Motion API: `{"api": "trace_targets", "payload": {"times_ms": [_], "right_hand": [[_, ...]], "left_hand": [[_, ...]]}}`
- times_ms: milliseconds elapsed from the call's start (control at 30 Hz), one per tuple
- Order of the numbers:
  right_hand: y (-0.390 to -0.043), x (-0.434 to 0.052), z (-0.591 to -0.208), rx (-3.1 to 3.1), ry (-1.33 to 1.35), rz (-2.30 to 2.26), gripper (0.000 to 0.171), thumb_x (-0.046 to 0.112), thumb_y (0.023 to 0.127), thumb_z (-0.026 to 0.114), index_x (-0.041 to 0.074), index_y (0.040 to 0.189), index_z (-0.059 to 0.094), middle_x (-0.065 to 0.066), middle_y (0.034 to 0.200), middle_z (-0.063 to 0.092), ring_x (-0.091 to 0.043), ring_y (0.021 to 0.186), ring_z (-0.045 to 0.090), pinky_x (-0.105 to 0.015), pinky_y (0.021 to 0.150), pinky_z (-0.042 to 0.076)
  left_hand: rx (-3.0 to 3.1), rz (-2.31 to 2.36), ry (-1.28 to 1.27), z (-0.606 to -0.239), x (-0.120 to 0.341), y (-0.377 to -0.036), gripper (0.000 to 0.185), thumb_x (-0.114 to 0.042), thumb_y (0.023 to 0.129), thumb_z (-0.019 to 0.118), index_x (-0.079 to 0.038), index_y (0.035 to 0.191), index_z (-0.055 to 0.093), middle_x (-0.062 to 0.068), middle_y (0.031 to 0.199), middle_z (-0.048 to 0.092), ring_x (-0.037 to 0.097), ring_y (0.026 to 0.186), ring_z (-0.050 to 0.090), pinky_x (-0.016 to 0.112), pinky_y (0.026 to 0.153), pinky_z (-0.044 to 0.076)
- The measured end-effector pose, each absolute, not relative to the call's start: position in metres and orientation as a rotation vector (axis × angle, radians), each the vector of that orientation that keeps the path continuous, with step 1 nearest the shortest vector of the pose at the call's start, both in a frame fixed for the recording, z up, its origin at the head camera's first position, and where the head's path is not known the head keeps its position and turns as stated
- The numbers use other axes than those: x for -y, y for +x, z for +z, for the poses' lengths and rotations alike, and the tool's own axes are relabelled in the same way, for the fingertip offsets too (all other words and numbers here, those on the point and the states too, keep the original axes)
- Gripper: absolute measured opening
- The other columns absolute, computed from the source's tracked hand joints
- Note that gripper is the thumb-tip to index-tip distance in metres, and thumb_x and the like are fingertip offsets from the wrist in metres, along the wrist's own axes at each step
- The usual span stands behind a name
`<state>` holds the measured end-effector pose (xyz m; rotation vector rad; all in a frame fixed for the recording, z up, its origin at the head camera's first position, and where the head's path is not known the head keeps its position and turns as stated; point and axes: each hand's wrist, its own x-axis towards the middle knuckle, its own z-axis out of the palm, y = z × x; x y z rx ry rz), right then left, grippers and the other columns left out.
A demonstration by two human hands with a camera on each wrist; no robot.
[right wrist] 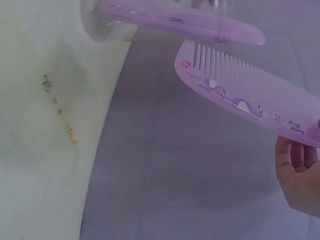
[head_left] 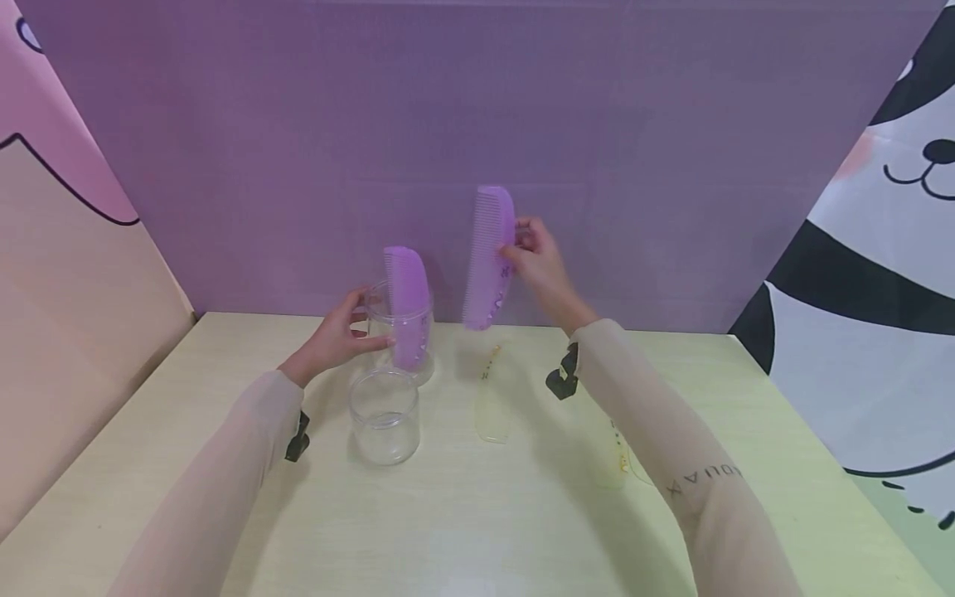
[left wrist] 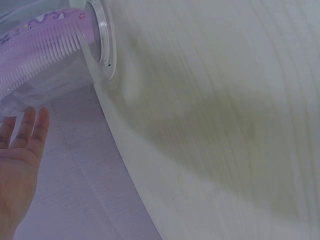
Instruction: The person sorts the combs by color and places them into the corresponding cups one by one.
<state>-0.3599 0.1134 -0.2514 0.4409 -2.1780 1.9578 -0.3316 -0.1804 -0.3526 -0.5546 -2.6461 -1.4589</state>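
A purple comb (head_left: 488, 261) is pinched along its spine by my right hand (head_left: 540, 257), held up in the air, teeth facing left. It hangs to the right of a clear jar (head_left: 425, 371), apart from it in the head view. Inside that jar stands another purple comb (head_left: 406, 282), its top sticking out above the rim. My left hand (head_left: 339, 336) holds the jar from the left, thumb in front and fingers behind. In the left wrist view the fingertips (left wrist: 42, 117) touch the jar's side. Purple birds and lettering decorate the raised comb (right wrist: 245, 95).
A shorter clear round container (head_left: 384, 431) stands in front of the jar. Two pale yellow, see-through combs lie on the table: one comb (head_left: 492, 410) at the middle, another comb (head_left: 610, 474) beside my right sleeve. Behind the table rises a purple panel (head_left: 634, 124).
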Motion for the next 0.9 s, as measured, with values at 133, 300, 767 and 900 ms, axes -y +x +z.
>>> {"api": "trace_targets", "payload": {"times_ms": [133, 300, 767, 900], "right_hand": [[-0.362, -0.105, -0.243, 2.116, 0.419, 1.985, 0.024, -0.003, 0.084, 0.054, 0.009, 0.105, 0.048, -0.004, 0.091, 0.057, -0.015, 0.082, 0.055, -0.023, 0.067, 0.048], [-0.365, -0.097, -0.236, 2.05, 0.405, 2.027, 0.025, -0.005, 0.083, 0.055, 0.008, 0.103, 0.048, -0.004, 0.089, 0.058, -0.014, 0.08, 0.057, -0.023, 0.065, 0.049], [-0.369, -0.072, -0.224, 1.905, 0.316, 2.172, 0.024, -0.007, 0.083, 0.055, 0.009, 0.1, 0.05, -0.008, 0.096, 0.058, -0.016, 0.081, 0.057, -0.025, 0.064, 0.05], [-0.371, -0.065, -0.225, 1.869, 0.295, 2.201, 0.024, -0.007, 0.082, 0.056, 0.01, 0.098, 0.05, -0.005, 0.091, 0.058, -0.014, 0.078, 0.056, -0.024, 0.061, 0.049]], "left_hand": [[2.644, -1.456, -0.55, -0.352, 0.181, -0.331, 0.092, -0.025, 0.073, 0.077, -0.008, 0.143, 0.018, 0.017, 0.141, 0.033, 0.038, 0.124, 0.042, 0.048, 0.094, 0.047], [2.649, -1.455, -0.546, -0.352, 0.181, -0.331, 0.092, -0.025, 0.074, 0.077, -0.008, 0.142, 0.018, 0.017, 0.141, 0.033, 0.039, 0.125, 0.042, 0.048, 0.095, 0.046], [2.664, -1.455, -0.535, -0.351, 0.181, -0.33, 0.094, -0.027, 0.073, 0.077, -0.008, 0.143, 0.017, 0.018, 0.143, 0.031, 0.039, 0.126, 0.04, 0.051, 0.097, 0.043], [2.66, -1.463, -0.536, -0.351, 0.179, -0.33, 0.094, -0.027, 0.073, 0.077, -0.008, 0.142, 0.017, 0.017, 0.142, 0.031, 0.039, 0.126, 0.04, 0.051, 0.097, 0.043]]}}
